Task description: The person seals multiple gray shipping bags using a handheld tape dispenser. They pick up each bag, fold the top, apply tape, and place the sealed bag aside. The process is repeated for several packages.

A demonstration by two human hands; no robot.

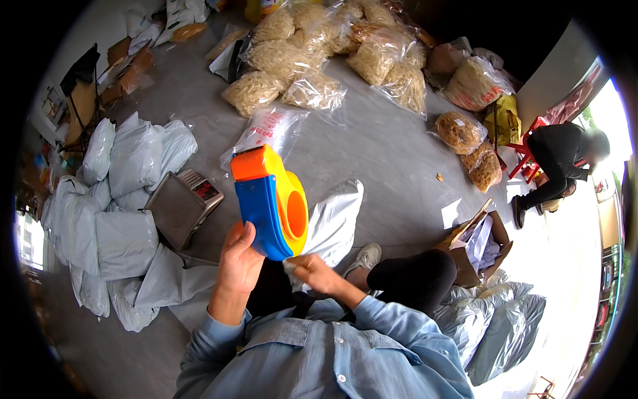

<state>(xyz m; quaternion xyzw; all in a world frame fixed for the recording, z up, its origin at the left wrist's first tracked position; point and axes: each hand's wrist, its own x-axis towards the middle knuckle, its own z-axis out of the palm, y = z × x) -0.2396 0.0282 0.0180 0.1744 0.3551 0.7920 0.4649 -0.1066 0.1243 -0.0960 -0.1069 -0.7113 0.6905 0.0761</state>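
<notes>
A tape dispenser [258, 206] with a blue handle, a yellow body and an orange top is raised in front of me. My left hand [240, 258] is closed round the lower part of its blue handle. Just below the dispenser's bottom end, my right hand [318, 273] has its fingers curled together. Whatever those fingers may pinch is too small or hidden. Behind the dispenser, a white plastic mailing bag [335, 216] stands up between my legs, close to the right hand, and its lower part is partly covered.
Grey-white parcels [126, 236] pile up at left beside a weighing scale [183, 206]. Clear bags of pale dried food [286, 60] are heaped ahead. At right are an open carton [485, 246], grey plastic bags [492, 319] and a seated person [555, 156] in dark clothes.
</notes>
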